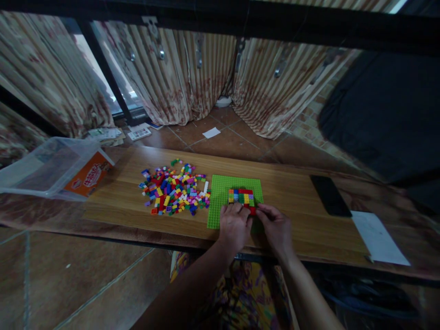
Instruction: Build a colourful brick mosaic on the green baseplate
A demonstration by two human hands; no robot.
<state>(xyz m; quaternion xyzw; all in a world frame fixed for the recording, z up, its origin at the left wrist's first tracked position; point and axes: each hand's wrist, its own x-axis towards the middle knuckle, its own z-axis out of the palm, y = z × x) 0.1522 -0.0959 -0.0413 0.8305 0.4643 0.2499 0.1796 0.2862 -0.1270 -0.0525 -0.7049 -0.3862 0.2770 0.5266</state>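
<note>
A green studded baseplate [216,197] lies on the wooden board, with a low structure of colourful toy bricks [241,195] built on it. My left hand [235,224] is closed, its bent fingers pressed on the near edge of that structure and hiding part of it. At the structure's near right corner is a red toy brick [252,211]. My right hand [277,229] pinches at this brick with thumb and forefinger; the exact contact is too small to make out. Left of the baseplate spreads a pile of loose toy bricks [178,190] in many colours.
A clear plastic bin [44,167] with an orange label stands at the board's left end. Toward the right lie a black phone-like slab [330,195] and a white sheet of paper [380,238]. Striped curtains [178,78] hang beyond the wooden board [288,183].
</note>
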